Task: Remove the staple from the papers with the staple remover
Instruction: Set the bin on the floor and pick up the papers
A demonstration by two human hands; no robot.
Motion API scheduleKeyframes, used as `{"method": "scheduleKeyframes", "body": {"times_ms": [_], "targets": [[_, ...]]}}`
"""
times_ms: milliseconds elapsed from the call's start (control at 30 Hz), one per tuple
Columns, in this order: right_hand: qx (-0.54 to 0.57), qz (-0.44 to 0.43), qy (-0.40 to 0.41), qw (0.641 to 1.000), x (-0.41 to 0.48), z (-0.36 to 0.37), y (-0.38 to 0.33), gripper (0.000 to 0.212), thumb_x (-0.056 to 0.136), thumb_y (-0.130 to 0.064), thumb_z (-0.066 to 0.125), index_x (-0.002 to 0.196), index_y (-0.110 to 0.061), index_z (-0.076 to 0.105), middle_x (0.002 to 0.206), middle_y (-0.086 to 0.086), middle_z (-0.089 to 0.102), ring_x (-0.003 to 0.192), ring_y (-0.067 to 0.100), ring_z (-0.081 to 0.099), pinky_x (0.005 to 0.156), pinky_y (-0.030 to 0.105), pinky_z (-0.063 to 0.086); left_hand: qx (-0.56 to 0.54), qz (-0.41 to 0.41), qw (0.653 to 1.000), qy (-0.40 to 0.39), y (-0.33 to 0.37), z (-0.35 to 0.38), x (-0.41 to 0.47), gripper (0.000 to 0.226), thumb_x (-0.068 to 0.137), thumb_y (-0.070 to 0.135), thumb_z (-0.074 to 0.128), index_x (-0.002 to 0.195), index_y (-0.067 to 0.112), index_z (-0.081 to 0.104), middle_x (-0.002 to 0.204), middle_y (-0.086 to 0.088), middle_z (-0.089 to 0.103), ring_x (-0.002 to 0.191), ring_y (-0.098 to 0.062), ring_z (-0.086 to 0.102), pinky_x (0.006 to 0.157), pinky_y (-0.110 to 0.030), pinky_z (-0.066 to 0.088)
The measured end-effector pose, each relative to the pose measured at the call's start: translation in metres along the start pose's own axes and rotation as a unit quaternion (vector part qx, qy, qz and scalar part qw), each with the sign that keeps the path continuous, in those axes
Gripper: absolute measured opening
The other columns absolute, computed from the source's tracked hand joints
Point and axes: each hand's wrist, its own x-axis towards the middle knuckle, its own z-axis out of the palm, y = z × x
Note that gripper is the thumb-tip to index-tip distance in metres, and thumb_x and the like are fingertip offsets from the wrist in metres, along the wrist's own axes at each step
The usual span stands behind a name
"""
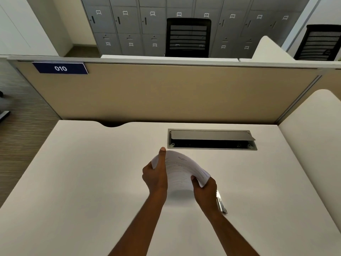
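**Papers** [181, 170]: one thin white printed sheaf, held up off the desk [88, 182] near its middle and bowed into an arch between both hands. The staple is too small to make out.

**Left hand** [156, 174]: grips the sheaf's left edge, with the thumb laid straight up along the top sheet and the fingers curled behind.

**Right hand** [204, 188]: pinches the sheaf's lower right corner, thumb on top.

**Staple remover** [221, 202]: slim metal tool lying flat on the desk, untouched. It sits just beside the right hand's outer edge and wrist, partly hidden by them, below and to the right of the papers.

**Desk fitting:** cable hatch [212, 139], lid raised, just beyond the papers.

**Behind:** tan partition [166, 93] bearing a blue plate marked "010" [60, 68], grey numbered lockers [129, 24] and a black mesh chair [188, 37].
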Motion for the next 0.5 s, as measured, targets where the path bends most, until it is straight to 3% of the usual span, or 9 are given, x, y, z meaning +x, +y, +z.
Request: {"method": "scheduleKeyframes", "body": {"times_ms": [200, 300, 367, 500], "targets": [[0.018, 0.014, -0.001, 1.0, 0.002, 0.003, 0.002, 0.041, 0.086, -0.006, 0.074, 0.098, -0.041, 0.058, 0.094, -0.014, 0.068, 0.09, -0.009, 0.064, 0.075, 0.008, 0.051, 0.002, 0.032, 0.999, -0.023, 0.0, -0.003, -0.001, 0.043, 0.083, 0.066, 0.06, 0.079, 0.024, 0.069, 0.075, -0.003, 0.07, 0.075, -0.022, 0.066, 0.064, -0.03, 0.053], [0.031, 0.035, -0.003, 0.999, 0.003, 0.004, 0.01, 0.035, 0.086, -0.008, 0.074, 0.104, -0.035, 0.063, 0.098, -0.008, 0.071, 0.094, -0.002, 0.067, 0.081, 0.019, 0.055, 0.012, 0.005, 1.0, -0.015, -0.004, -0.004, -0.003, 0.031, 0.086, 0.058, 0.066, 0.079, 0.028, 0.059, 0.081, 0.0, 0.065, 0.077, -0.018, 0.062, 0.072, -0.035, 0.052], [0.046, 0.051, -0.004, 0.998, 0.006, 0.003, 0.012, 0.03, 0.086, -0.008, 0.074, 0.109, -0.026, 0.066, 0.101, -0.004, 0.073, 0.096, 0.006, 0.069, 0.084, 0.025, 0.058, 0.006, 0.028, 0.999, -0.029, -0.006, -0.007, -0.002, 0.035, 0.082, 0.064, 0.065, 0.078, 0.029, 0.065, 0.079, -0.001, 0.069, 0.079, -0.02, 0.065, 0.073, -0.038, 0.056], [0.073, 0.072, -0.006, 0.995, 0.008, 0.002, 0.013, 0.029, 0.085, -0.007, 0.075, 0.111, -0.016, 0.067, 0.102, -0.001, 0.073, 0.098, 0.013, 0.068, 0.084, 0.027, 0.058, 0.002, 0.079, 0.995, -0.059, -0.012, -0.011, 0.001, 0.046, 0.082, 0.064, 0.064, 0.077, 0.019, 0.073, 0.072, -0.003, 0.072, 0.076, -0.023, 0.069, 0.068, -0.034, 0.056]]}}
